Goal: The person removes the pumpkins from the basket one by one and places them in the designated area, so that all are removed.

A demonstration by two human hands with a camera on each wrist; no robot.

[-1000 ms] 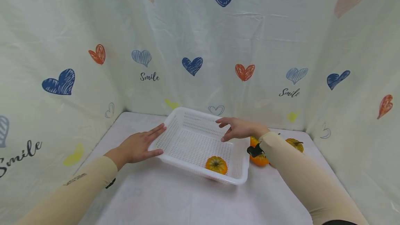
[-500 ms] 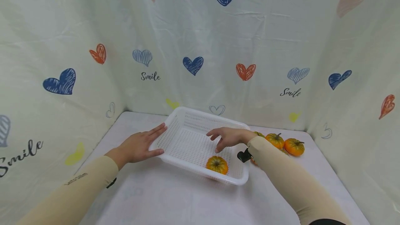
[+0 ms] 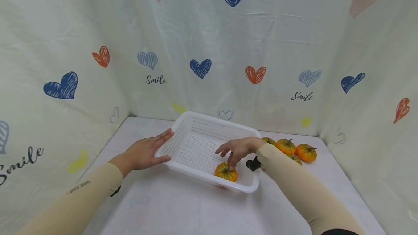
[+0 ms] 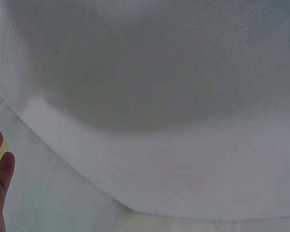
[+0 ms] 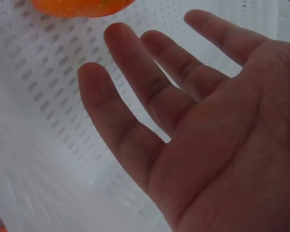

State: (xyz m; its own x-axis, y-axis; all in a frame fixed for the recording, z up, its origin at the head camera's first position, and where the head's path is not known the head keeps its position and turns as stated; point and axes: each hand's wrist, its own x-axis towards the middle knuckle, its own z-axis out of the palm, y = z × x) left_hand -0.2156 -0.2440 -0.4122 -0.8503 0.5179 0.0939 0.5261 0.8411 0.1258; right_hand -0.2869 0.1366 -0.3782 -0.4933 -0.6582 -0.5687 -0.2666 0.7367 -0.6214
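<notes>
A white perforated plastic basket (image 3: 209, 119) sits at an angle on the table, with one small orange-and-green pumpkin (image 3: 225, 172) inside by its near side. My left hand (image 3: 143, 153) rests its spread, straight fingers against the basket's left end; two of its fingertips (image 4: 6, 164) show at the edge of the left wrist view. Over the basket hovers my right hand (image 3: 240, 149), fingers loosely bent, its thumb overlapping the top of the pumpkin in the head view. In the right wrist view its fingers (image 5: 135, 72) are apart and hold nothing, and the pumpkin's orange side (image 5: 82, 6) shows beyond them.
To the right of the basket, several more small pumpkins (image 3: 306, 153) lie in a group on the white-covered table (image 3: 169, 206), partly hidden by my right sleeve. A pale curtain (image 3: 222, 39) printed with hearts encloses the table at the back and sides.
My right hand has moved left and down to the pumpkin in the basket. The pumpkins behind the right arm show more now. My left hand and the basket have stayed put.
</notes>
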